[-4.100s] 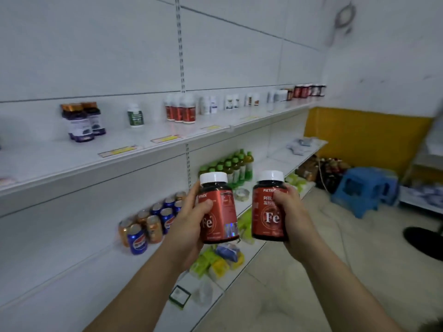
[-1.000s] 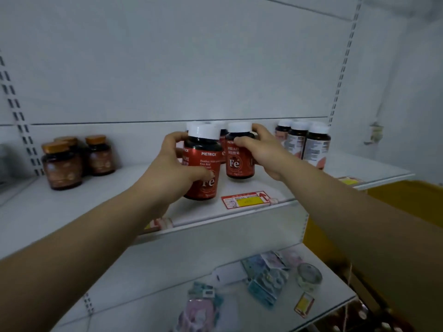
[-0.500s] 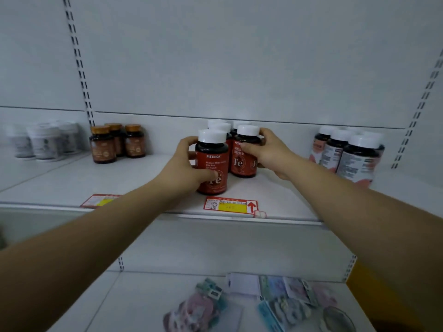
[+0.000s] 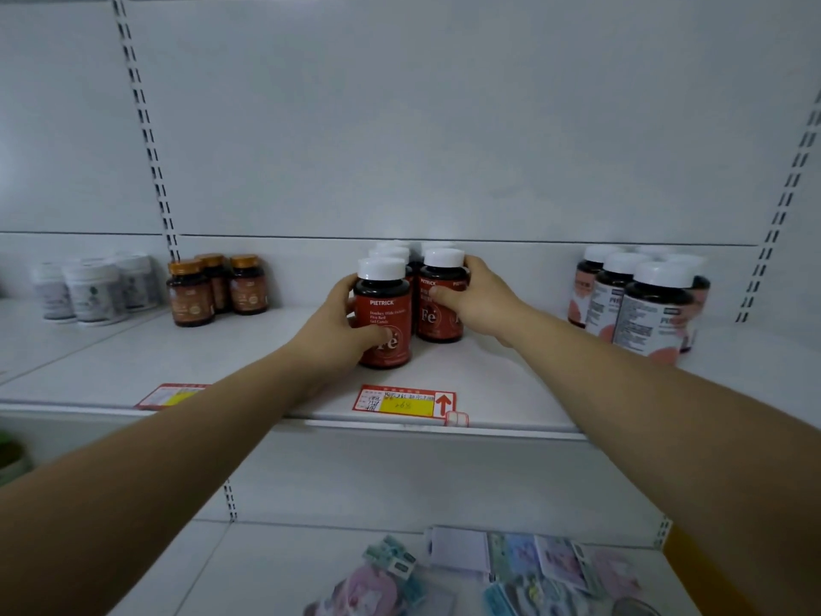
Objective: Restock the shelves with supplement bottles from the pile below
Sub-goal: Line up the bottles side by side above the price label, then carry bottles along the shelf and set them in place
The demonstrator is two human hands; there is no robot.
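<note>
Both bottles now stand a little deeper on the shelf [image 4: 511, 384] than half a second ago, and the hands remain wrapped around them. This white shelf runs across the whole view, with a slotted back wall [image 4: 444, 126] rising behind it and a lower shelf [image 4: 275, 566] beneath, where flat packets [image 4: 537, 566] lie scattered. The left hand [image 4: 333, 331] grasps the left red bottle [image 4: 385, 315], thumb across the front of the label and fingers curled round its far side; that bottle stands upright on the shelf, nearest the front edge. The right hand [image 4: 482, 300] grasps the right red bottle [image 4: 440, 300], thumb on the label and fingers round the right side near the white cap; it stands upright just behind and to the right of the first, the two almost touching. More white-capped bottles of the same kind [image 4: 393, 253] stand in rows directly behind them, against the back wall. To the right, well apart, stands a group of dark bottles with pale labels [image 4: 644, 304]. To the left are three brown bottles with orange caps [image 4: 213, 289], and farther left some white jars [image 4: 93, 286], blurred. A red and yellow price tag [image 4: 402, 402] lies on the front edge below the hands, and another tag [image 4: 171, 395] lies to its left.
</note>
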